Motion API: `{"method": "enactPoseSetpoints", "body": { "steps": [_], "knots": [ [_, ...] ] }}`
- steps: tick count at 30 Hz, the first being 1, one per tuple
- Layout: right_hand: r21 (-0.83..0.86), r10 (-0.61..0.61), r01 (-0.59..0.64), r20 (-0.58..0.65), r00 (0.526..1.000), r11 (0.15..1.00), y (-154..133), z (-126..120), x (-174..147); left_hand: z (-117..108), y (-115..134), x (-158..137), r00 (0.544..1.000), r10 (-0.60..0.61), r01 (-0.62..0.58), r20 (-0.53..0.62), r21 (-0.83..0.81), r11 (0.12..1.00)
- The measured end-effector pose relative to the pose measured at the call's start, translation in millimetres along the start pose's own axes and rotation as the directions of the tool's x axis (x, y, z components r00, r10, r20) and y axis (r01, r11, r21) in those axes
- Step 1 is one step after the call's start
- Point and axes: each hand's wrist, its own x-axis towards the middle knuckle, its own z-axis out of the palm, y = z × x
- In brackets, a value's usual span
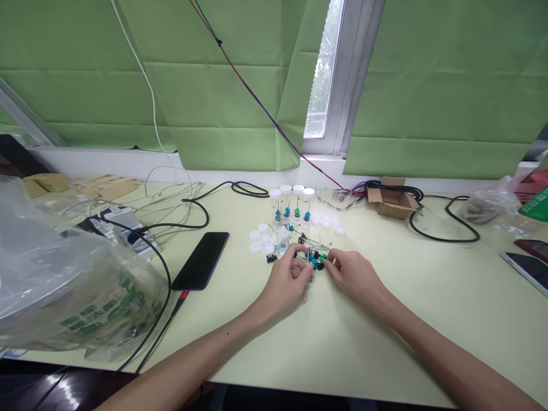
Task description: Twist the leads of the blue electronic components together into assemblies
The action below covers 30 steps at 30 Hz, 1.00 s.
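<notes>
My left hand (287, 277) is closed in a pinch on a thin metal pin with a blue piece at its lower end. My right hand (353, 274) has its thumb and forefinger together at a small green plastic piece (323, 258) on the right side of a small pile. Blue and black pieces (315, 256) with thin metal pins lie in that pile between my hands. Just behind my left hand a clear tube (282, 238) stands, partly hidden. Several capped clear tubes (297, 208) with blue or green pieces inside stand farther back.
White caps (259, 240) lie left of the pile, more (327, 221) to its right. A black phone (201, 261) lies left, beside a large plastic bag (77, 285) and cables. An open cardboard box (394, 202) stands at the back right; another phone (526, 271) lies far right.
</notes>
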Motion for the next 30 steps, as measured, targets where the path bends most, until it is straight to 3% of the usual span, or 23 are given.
{"method": "enactPoseSetpoints", "body": {
  "steps": [10, 16, 23, 30],
  "knots": [
    [0.004, 0.005, -0.005, -0.006, 1.0, 1.0, -0.6, -1.7, -0.2, -0.3, 2.3, -0.8, 0.999, 0.05, -0.049, -0.002, 0.116, 0.992],
    [0.062, 0.001, 0.007, -0.128, 0.992, 0.998, 4.2, 1.2, 2.5, 0.2, 0.9, -2.0, 0.999, 0.052, -0.053, 0.01, 0.135, 0.989],
    [0.141, -0.123, 0.157, -0.223, 0.967, 0.978, 18.0, 13.4, 11.4, 4.0, -0.8, -3.3, 0.998, 0.056, -0.058, 0.019, 0.138, 0.989],
    [0.119, -0.21, 0.236, -0.194, 0.958, 0.964, 26.3, 22.0, 16.1, 3.9, -2.2, -2.5, 0.997, 0.067, -0.071, 0.036, 0.127, 0.989]
  ]
}}
